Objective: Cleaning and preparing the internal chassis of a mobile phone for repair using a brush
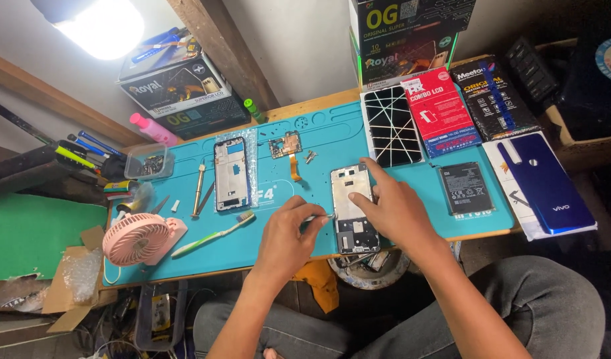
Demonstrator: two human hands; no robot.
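Opened phone frame point(351, 207) lying flat on the teal work mat point(265, 239), close to the mat's front edge, long side pointing away from the body. Right hand point(393, 207) resting on the frame's right side – index finger stretched along the upper right edge, other fingers bent and pressing the lower part to keep it steady. Left hand point(287, 234) just beside the frame on its left, fingers pinched together on thin metal tweezers point(319, 217), with the tip touching the frame's left edge around the middle. Whether something tiny sits in the tip, cannot tell.

Further left on the mat: a second phone frame point(230, 173) on a clear plastic bag, a small circuit board point(285, 144) with an orange flex cable near the top, a green toothbrush point(214, 234) lying diagonally, and a pink hand fan point(140, 239) at the left corner. Right of the hands, a black battery point(465, 188) flat on the mat, well apart from the frame. Beyond it, off the mat – a blue phone back cover point(546, 181). Behind the hands, a cracked black screen point(391, 126) next to a red box point(440, 110).
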